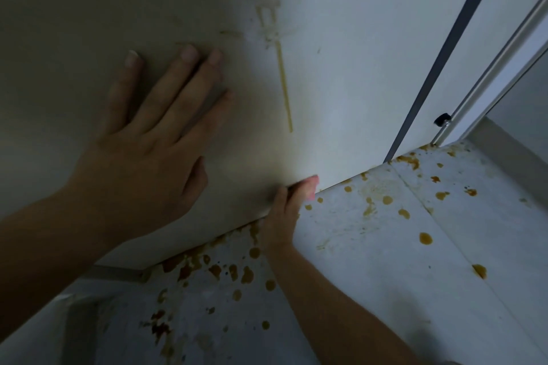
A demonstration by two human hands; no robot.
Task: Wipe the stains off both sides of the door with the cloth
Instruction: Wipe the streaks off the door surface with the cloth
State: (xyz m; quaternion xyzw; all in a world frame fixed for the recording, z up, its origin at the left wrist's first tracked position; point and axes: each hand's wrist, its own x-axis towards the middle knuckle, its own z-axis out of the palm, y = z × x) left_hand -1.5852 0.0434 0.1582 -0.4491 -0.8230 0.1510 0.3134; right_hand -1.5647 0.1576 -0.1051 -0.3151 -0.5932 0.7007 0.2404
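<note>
The white flat door [341,68], streaked yellow-brown, is pressed by the flat, outspread left hand [142,142]; its lower edge is gripped by the right hand [284,216].

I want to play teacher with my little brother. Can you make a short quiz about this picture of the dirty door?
1. True or false: the left hand lies flat on the door.
2. Where are the brown spots? A) on the floor B) on the ceiling C) on a sleeve
3. Fill in: the yellow streak runs down the ____.
Key: 1 true; 2 A; 3 door.
</note>
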